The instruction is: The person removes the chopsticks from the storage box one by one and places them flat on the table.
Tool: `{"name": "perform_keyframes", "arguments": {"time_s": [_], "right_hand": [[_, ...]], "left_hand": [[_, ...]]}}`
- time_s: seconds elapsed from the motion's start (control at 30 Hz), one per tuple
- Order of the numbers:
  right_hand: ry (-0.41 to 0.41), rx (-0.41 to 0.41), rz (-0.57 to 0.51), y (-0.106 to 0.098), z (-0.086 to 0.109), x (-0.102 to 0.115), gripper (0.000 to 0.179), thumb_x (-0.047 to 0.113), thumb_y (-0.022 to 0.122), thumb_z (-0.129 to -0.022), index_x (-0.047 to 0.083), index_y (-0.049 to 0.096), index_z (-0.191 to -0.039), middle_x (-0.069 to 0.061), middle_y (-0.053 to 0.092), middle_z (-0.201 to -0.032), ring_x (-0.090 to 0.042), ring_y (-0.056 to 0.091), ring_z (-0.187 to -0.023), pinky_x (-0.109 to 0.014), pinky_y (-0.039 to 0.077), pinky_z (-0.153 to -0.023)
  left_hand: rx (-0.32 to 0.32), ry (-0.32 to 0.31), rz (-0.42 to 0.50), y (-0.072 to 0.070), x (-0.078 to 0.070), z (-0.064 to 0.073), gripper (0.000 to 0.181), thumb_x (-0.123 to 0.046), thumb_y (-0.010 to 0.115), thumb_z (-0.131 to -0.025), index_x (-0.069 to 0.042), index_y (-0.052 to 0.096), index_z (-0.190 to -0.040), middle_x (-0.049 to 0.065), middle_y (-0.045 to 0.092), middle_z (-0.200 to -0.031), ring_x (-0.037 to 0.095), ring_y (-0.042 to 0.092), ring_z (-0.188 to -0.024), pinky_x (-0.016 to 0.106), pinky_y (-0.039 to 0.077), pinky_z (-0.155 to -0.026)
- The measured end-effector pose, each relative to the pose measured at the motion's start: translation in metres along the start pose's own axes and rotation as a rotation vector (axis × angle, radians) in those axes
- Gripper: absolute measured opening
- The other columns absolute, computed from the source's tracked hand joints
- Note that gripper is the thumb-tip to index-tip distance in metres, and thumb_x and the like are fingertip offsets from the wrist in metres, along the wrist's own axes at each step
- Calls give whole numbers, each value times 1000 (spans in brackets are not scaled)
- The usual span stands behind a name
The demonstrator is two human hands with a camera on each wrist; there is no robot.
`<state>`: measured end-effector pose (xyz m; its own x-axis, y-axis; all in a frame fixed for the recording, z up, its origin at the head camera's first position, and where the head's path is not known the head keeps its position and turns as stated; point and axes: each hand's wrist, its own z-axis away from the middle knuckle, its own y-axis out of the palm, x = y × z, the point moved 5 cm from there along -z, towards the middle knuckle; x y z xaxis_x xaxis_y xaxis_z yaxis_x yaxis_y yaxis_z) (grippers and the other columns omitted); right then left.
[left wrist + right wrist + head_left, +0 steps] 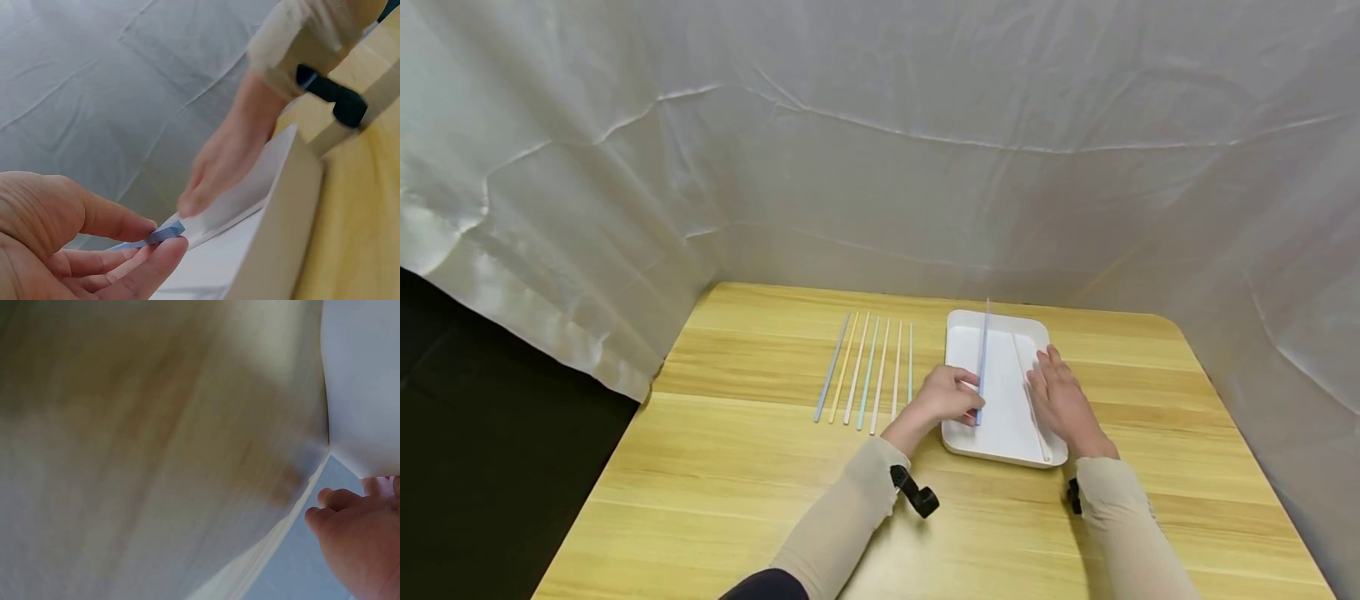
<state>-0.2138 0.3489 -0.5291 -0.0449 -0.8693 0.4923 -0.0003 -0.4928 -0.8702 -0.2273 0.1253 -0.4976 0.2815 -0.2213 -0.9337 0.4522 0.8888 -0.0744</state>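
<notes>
My left hand (pixel 950 393) pinches a blue chopstick (pixel 982 354) near its thick end, above the left part of a white tray (pixel 992 455). In the left wrist view, the chopstick's squared, ridged end (pixel 167 232) lies between thumb and fingertips. Its thin end points toward the far rim. A pale chopstick (pixel 1038 432) lies lengthwise inside the tray, along the right side. At the tray's right wall is my right hand (pixel 1066 406), fingers extended and holding nothing visible. The right wrist view shows its fingers beside the tray wall, partly hidden by it.
Left of the tray, several pastel chopsticks lie side by side on the wooden table (pixel 737 467), among them a yellow one (pixel 844 367) and a blue one (pixel 832 367). A pale curtain (pixel 880 192) hangs behind the table and along its sides.
</notes>
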Motion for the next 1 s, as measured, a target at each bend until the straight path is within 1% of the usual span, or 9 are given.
{"name": "perform_keyframes", "arguments": {"time_s": [0.07, 0.23, 0.37, 0.5, 0.63, 0.77, 0.83, 0.93, 1.0], "right_hand": [[1, 3, 1, 0, 1, 1, 70, 43, 28, -115, -4, 16, -166, -25, 4, -176, -55, 13, -158, -72, 17, -128], [3, 14, 4, 0, 0, 2, 69, 42, 27, -116, -3, 15, -166, -25, 2, -176, -55, 12, -158, -72, 16, -129], [2, 14, 6, -1, -1, 1, 68, 41, 28, -116, -3, 15, -166, -25, 3, -176, -55, 12, -158, -72, 16, -128], [8, 15, 6, -1, 0, -2, 69, 42, 27, -116, -3, 15, -166, -25, 2, -176, -55, 12, -158, -72, 16, -128], [19, 24, 6, -1, 0, -5, 70, 43, 26, -116, -2, 14, -167, -23, 0, -176, -55, 11, -158, -72, 15, -128], [27, 30, 9, -2, 1, -7, 70, 44, 27, -116, -1, 13, -167, -22, -2, -177, -54, 10, -159, -73, 15, -128], [28, 31, 9, -2, 1, -7, 70, 44, 26, -115, -1, 12, -167, -21, -2, -177, -54, 11, -159, -73, 16, -128], [30, 30, 1, -1, 0, -7, 70, 44, 26, -115, -1, 13, -167, -22, -2, -177, -55, 10, -159, -73, 15, -128], [30, 32, -1, 0, 0, -6, 70, 45, 26, -115, -1, 13, -167, -22, -2, -177, -55, 10, -159, -73, 15, -128]], "left_hand": [[6, 2, 13, -12, 1, 0, 41, 6, 73, -90, 5, 66, -130, 14, 77, -94, 21, 74, -70, 28, 67, -61], [-1, 4, 58, -42, 6, 0, 47, 6, 72, -90, 6, 63, -136, 16, 76, -101, 19, 71, -66, 28, 68, -64], [-6, 5, 77, -63, 11, 2, 49, 6, 71, -91, 7, 60, -140, 22, 75, -112, 19, 71, -69, 28, 68, -65], [-3, 5, 69, -79, 14, 5, 51, 5, 69, -93, 6, 58, -143, 29, 71, -123, 19, 71, -73, 29, 68, -68], [-27, 11, 51, -92, 17, 8, 49, 4, 69, -93, 5, 59, -142, 28, 70, -123, 21, 72, -77, 34, 69, -74], [-52, 9, 44, -106, 18, 11, 50, 4, 69, -94, 5, 59, -143, 27, 71, -122, 24, 73, -81, 34, 69, -75], [-62, 5, 41, -114, 18, 12, 51, 4, 69, -94, 5, 58, -144, 28, 70, -124, 24, 73, -81, 33, 69, -75], [-81, 12, 25, -125, 19, 14, 51, 5, 69, -94, 6, 57, -143, 28, 71, -122, 21, 72, -77, 33, 69, -74], [-96, 14, 17, -133, 21, 16, 50, 5, 68, -94, 6, 58, -143, 26, 71, -119, 22, 72, -76, 33, 69, -73]]}}
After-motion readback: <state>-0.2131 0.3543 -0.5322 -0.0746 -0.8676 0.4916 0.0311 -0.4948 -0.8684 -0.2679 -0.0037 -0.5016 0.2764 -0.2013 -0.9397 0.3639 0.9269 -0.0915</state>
